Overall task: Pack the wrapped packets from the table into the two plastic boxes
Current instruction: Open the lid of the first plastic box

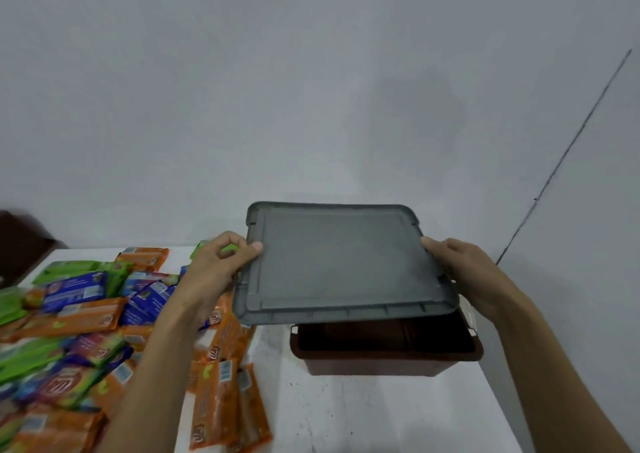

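Note:
A grey plastic lid [343, 265] hangs in the air, tilted, just above a brown plastic box [381, 361] that stands open on the white table. My left hand [218, 262] grips the lid's left edge and my right hand [460, 265] grips its right edge. What I can see of the box's inside looks dark and bare. A heap of wrapped packets [79, 331] in orange, blue and green covers the left of the table. Several orange packets [225, 400] lie under my left forearm.
A dark brown object [20, 241] sits at the far left edge, blurred. The white table [381, 418] ends at a grey wall behind the box and at its right edge near the box. Bare table top shows in front of the box.

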### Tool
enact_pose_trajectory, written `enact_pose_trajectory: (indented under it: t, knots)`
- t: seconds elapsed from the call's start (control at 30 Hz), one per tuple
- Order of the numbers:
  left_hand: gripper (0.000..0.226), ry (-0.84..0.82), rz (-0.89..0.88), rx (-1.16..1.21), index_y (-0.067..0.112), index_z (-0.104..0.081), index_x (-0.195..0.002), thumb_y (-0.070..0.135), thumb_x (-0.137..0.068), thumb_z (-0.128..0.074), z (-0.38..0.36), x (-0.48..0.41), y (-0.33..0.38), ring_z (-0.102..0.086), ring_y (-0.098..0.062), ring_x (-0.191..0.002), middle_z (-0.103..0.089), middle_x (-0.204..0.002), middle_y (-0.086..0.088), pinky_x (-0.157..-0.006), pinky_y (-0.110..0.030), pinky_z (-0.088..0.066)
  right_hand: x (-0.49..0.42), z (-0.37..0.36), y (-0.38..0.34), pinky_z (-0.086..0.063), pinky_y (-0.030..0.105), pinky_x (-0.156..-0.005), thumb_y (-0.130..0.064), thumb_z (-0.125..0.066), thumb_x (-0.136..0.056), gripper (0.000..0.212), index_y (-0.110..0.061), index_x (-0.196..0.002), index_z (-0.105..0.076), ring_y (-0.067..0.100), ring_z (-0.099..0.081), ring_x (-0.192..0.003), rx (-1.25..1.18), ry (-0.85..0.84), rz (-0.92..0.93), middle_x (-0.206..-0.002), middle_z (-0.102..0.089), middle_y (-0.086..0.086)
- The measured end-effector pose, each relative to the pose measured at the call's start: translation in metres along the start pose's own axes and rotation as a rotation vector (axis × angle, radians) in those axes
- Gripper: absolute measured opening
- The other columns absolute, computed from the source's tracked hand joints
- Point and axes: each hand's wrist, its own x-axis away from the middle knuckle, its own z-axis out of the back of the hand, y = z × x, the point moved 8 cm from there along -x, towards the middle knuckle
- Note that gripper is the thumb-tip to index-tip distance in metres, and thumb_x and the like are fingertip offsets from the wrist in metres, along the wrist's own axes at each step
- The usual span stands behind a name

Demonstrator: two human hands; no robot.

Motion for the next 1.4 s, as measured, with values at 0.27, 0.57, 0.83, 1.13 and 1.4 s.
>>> enact_pose_trajectory:
  t: [0.27,0.57,0.83,1.13,1.4]
  knots:
    - [0.042,0.025,-0.035,-0.170,0.025,-0.050,-0.114,0.021,-0.081,-0.075,-0.005,-0.031,-0.012,-0.064,-0.016,-0.079,-0.063,-0.091,-0.004,-0.055,-0.022,-0.048,-0.004,-0.012,-0.003,-0.060,0.041,-0.071,-0.038,-0.078,-0.079,0.037,-0.006,-0.092,-0.067,0.023,-0.071,-0.079,0.230,0.185,0.120,-0.090,-0.073,0.012]
    - [0.030,0.100,-0.213,-0.320,0.026,-0.064,-0.109,0.031,-0.081,-0.075,-0.042,-0.080,0.026,-0.068,-0.022,-0.084,-0.067,-0.098,-0.001,-0.069,-0.041,-0.060,-0.047,0.027,-0.042,-0.046,0.027,-0.053,-0.045,-0.073,-0.082,0.040,-0.013,-0.100,-0.057,0.019,-0.065,-0.075,0.405,0.313,0.260,-0.083,-0.068,0.008]
    - [0.031,0.265,-0.279,-0.441,0.021,-0.061,-0.111,0.027,-0.083,-0.073,-0.079,-0.136,0.044,-0.065,-0.016,-0.081,-0.065,-0.094,0.000,-0.071,-0.032,-0.056,-0.131,0.055,-0.052,-0.052,0.037,-0.070,-0.051,-0.071,-0.082,0.055,-0.008,-0.112,-0.056,0.026,-0.061,-0.086,0.507,0.345,0.289,-0.097,-0.064,0.008]
    - [0.034,0.297,-0.027,-0.935,0.020,-0.061,-0.101,0.045,-0.080,-0.069,-0.090,-0.191,-0.025,-0.061,-0.034,-0.099,-0.072,-0.098,-0.005,-0.076,-0.038,-0.048,-0.199,0.032,0.003,-0.034,0.026,-0.054,-0.043,-0.071,-0.086,0.041,-0.009,-0.094,-0.049,0.023,-0.051,-0.078,0.628,0.229,0.178,-0.090,-0.056,0.007]
    - [0.034,0.208,0.046,-0.971,0.013,-0.058,-0.083,0.042,-0.078,-0.073,-0.093,-0.216,-0.058,-0.062,-0.035,-0.086,-0.067,-0.085,-0.011,-0.074,-0.042,-0.053,-0.230,0.023,0.030,-0.041,0.028,-0.061,-0.043,-0.073,-0.084,0.043,-0.006,-0.095,-0.054,0.023,-0.057,-0.076,0.681,0.167,0.106,-0.088,-0.061,0.009]
